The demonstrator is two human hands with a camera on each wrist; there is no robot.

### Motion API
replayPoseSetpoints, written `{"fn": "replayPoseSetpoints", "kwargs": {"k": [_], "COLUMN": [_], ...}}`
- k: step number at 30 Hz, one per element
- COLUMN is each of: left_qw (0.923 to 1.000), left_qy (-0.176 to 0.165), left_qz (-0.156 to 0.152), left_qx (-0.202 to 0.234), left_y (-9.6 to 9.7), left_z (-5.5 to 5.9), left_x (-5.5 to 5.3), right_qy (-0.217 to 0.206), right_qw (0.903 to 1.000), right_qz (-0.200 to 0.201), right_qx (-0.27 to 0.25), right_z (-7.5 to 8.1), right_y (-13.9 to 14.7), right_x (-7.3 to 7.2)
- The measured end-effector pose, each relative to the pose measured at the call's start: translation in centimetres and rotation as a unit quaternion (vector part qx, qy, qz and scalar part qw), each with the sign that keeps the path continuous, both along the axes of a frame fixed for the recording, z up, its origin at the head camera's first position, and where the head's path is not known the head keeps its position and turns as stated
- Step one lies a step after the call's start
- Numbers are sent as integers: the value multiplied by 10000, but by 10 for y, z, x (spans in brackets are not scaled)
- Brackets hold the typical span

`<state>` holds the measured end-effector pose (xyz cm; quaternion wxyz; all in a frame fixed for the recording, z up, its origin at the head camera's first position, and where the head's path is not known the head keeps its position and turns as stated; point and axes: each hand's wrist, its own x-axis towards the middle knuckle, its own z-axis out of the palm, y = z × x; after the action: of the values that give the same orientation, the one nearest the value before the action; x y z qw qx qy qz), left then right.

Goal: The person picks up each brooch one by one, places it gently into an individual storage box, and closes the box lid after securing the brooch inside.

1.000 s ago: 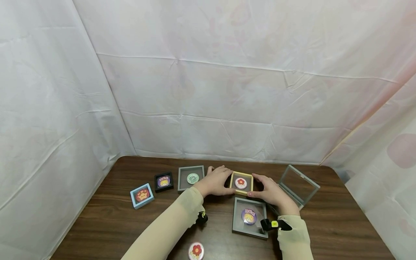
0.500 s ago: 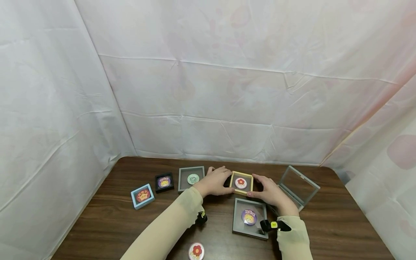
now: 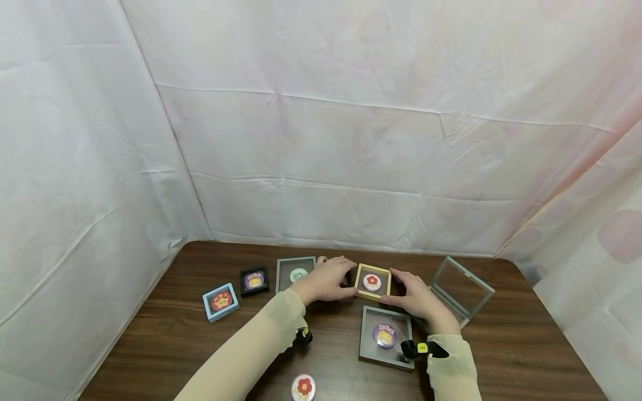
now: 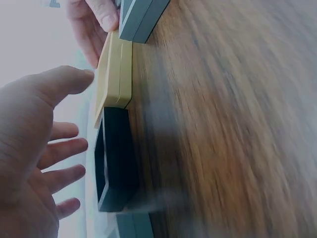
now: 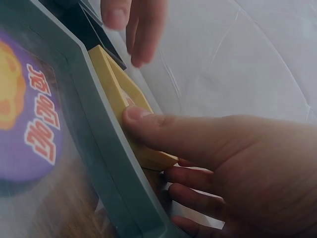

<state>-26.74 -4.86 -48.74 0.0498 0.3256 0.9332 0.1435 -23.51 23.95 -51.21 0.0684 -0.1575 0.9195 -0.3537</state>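
Observation:
A small yellow display frame (image 3: pixel 373 296) with a white badge bearing a red flower (image 3: pixel 372 282) lies near the back of the table. My right hand (image 3: pixel 418 301) holds it at its right side, thumb at the near corner and index finger at the far one; the thumb (image 5: pixel 158 130) rests on the yellow edge in the right wrist view. My left hand (image 3: pixel 328 280) hovers left of the frame with loose, spread fingers around nothing. Under it is a black frame (image 4: pixel 116 158), butted against the yellow one in the left wrist view and mostly hidden in the head view.
A grey frame with a purple badge (image 3: pixel 384 336) lies just in front. On the right a grey frame (image 3: pixel 463 287) stands with its lid raised. Further left are grey (image 3: pixel 286 273), black (image 3: pixel 254 280) and blue (image 3: pixel 220 302) frames holding badges. A loose flower badge (image 3: pixel 303 387) lies near the front.
My left hand has drawn slightly left, away from the yellow frame. The right hand keeps its place on it.

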Motion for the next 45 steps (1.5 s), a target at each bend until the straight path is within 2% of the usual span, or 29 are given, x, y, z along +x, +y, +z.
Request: {"fn": "replayPoseSetpoints", "kwargs": {"k": [5,13,19,30,38,45], "left_qw": [9995,9967,9960,9909,9841,9807], "left_qy": [161,505,347,187,345,755], "left_qz": [-138,-517,-690,-1235,-1634,-1699], "left_qx": [213,381,444,500,612,603], "left_y": [-17,-45,-63,-79,-92,-102], "left_z": [3,0,2,6,5,-5], "left_x": [13,41,67,111,134,157], "right_qy": [-46,-10,-20,-19,-106,-168], "right_qw": [9999,9999,9999,9999,9998,9997], "right_qz": [-79,-34,-48,-72,-137,-157], "right_qx": [88,109,132,119,110,122], "right_z": [-1,-2,-3,-3,-1,-2], "right_y": [0,0,0,0,1,1], "right_x": [1,1,2,3,4,4]}}
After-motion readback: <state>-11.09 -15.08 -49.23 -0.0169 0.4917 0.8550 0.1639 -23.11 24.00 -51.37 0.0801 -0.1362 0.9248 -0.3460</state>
